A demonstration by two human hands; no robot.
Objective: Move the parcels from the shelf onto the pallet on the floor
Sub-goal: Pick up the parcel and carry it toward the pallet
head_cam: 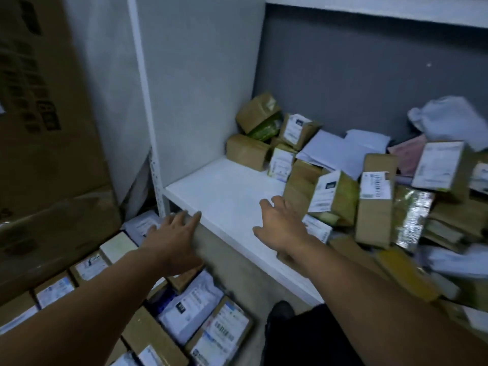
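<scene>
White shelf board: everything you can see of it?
The shelf board is a flat white panel, smooth like laminate, with a white perforated upright at its front left corner. Its left part is bare; brown cardboard parcels and white mailers are heaped across the right and back. The right hand reaches open above its front; the left hand is at the front edge, contact unclear.

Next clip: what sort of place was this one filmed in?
Probably a parcel storeroom or courier depot. A white shelf is heaped with labelled cardboard parcels and mailer bags, floor parcels lie packed in rows below, and a large carton stands at the left.
</scene>
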